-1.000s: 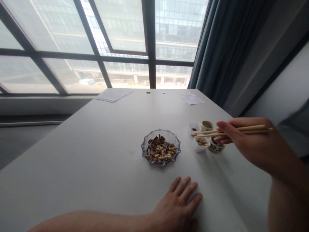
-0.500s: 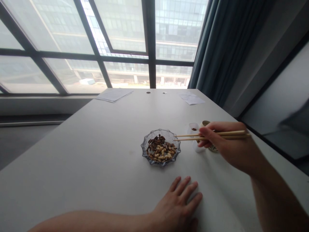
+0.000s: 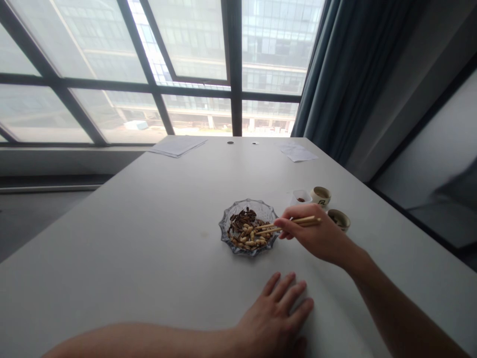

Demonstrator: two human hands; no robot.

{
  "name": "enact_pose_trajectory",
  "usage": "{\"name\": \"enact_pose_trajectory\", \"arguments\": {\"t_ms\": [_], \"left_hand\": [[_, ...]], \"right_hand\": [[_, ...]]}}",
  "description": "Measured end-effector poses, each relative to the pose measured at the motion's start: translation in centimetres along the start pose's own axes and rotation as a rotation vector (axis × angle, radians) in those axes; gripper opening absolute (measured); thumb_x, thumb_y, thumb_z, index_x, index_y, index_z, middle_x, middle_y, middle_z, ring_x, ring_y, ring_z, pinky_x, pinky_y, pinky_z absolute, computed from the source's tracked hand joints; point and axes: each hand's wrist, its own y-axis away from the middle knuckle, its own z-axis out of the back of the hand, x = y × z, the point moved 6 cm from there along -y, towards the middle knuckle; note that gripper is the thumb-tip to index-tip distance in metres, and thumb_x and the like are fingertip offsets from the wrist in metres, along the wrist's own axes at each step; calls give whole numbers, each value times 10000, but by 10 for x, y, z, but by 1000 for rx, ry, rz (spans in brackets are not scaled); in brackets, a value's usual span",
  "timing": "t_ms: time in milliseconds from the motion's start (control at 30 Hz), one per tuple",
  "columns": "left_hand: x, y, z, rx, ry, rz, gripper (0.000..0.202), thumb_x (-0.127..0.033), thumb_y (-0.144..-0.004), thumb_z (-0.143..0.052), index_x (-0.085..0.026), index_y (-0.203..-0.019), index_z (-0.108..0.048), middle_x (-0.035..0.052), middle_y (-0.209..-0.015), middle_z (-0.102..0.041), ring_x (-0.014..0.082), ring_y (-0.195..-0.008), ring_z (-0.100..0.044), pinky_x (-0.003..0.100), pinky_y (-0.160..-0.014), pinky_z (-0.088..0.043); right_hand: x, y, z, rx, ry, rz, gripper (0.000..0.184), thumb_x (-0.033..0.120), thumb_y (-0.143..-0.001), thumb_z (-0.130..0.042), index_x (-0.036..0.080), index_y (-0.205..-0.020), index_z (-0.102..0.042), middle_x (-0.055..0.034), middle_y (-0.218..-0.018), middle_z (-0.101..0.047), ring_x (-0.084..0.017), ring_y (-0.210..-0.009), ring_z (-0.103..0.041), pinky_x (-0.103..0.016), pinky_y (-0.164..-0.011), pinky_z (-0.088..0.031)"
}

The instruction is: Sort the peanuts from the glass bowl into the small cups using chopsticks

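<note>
The right hand (image 3: 313,234) pinches the chopsticks (image 3: 298,222) so their tips reach into the glass dish (image 3: 224,233), perhaps on a nut, while the open left hand (image 3: 274,315) rests flat on the table (image 3: 112,248), apparently for support.

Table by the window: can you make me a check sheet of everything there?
Surface: smooth white table.
Job's things: scalloped clear glass dish holding dark striped seeds and pale kernels; thin wooden chopsticks, tips over the dish.
Clutter: white paper sheets at the far edge; small white square cup; small round cups.
Hands: right hand holds the chopsticks; left hand lies flat on the table.
Cables: nothing seen.
Surroundings: big dark-framed window; blue-grey curtain.
</note>
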Motion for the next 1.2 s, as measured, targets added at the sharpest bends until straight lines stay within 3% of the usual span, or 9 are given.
{"name": "enact_pose_trajectory", "arguments": {"t_ms": [233,333,433,600,733,833,967,1067,1200], "left_hand": [[0,0,-3,3,-10,11,566,-491,-1082,-489,-181,-1551,-421,139,-1653,-367,388,-1515,-293,601,-1223,-235],[1,0,-5,5,-14,20,580,-492,-1069,-520,-191,-1555,-421,129,-1658,-361,378,-1523,-278,588,-1232,-221],[1,0,-5,8,-16,27,587,-499,-1060,-533,-199,-1553,-426,121,-1656,-367,371,-1526,-274,581,-1239,-209],[2,0,-5,17,-9,33,588,-501,-1053,-539,-202,-1548,-429,118,-1654,-373,363,-1531,-269,579,-1242,-208],[1,0,-4,21,-2,32,587,-496,-1051,-539,-204,-1548,-427,119,-1653,-375,361,-1530,-277,578,-1240,-218],[1,1,-3,23,-4,28,579,-489,-1059,-522,-200,-1550,-423,122,-1652,-376,363,-1530,-278,581,-1240,-220],[0,1,-2,23,-1,27,585,-489,-1054,-529,-200,-1552,-421,117,-1651,-378,361,-1527,-283,573,-1243,-217],[0,0,-1,19,-8,30,595,-480,-1041,-554,-200,-1550,-425,118,-1650,-379,361,-1527,-279,573,-1244,-213],[0,0,-2,18,-14,32,586,-493,-1055,-529,-201,-1552,-424,118,-1651,-378,364,-1527,-279,579,-1239,-216]], "right_hand": [[0,0,-1,-41,-6,-25,413,533,-948,-693,183,-731,-730,-49,-685,-762,-240,-701,-769,-304,-646,-581],[10,5,11,-71,-31,8,401,528,-930,-722,173,-745,-750,-60,-714,-773,-241,-712,-781,-288,-629,-592],[19,18,46,-212,-15,34,377,534,-903,-754,179,-777,-780,-63,-726,-782,-234,-685,-781,-276,-602,-603],[4,42,132,-791,111,-10,362,529,-842,-818,169,-829,-783,-105,-731,-782,-229,-603,-766,-276,-535,-610],[-32,32,157,-870,137,-69,322,509,-879,-777,219,-746,-733,-93,-671,-745,-233,-595,-753,-303,-563,-621],[-49,20,156,-851,144,-76,339,520,-883,-765,216,-736,-727,-85,-655,-742,-243,-604,-761,-308,-562,-622],[-38,14,137,-832,53,15,401,577,-836,-801,183,-782,-748,-68,-667,-759,-234,-579,-762,-314,-550,-641],[-16,11,105,-655,-85,33,424,595,-828,-806,172,-816,-773,-77,-706,-783,-226,-588,-771,-288,-548,-644],[4,9,49,-292,-204,-37,441,603,-847,-782,163,-828,-780,-77,-717,-784,-235,-641,-791,-257,-566,-640]]}}
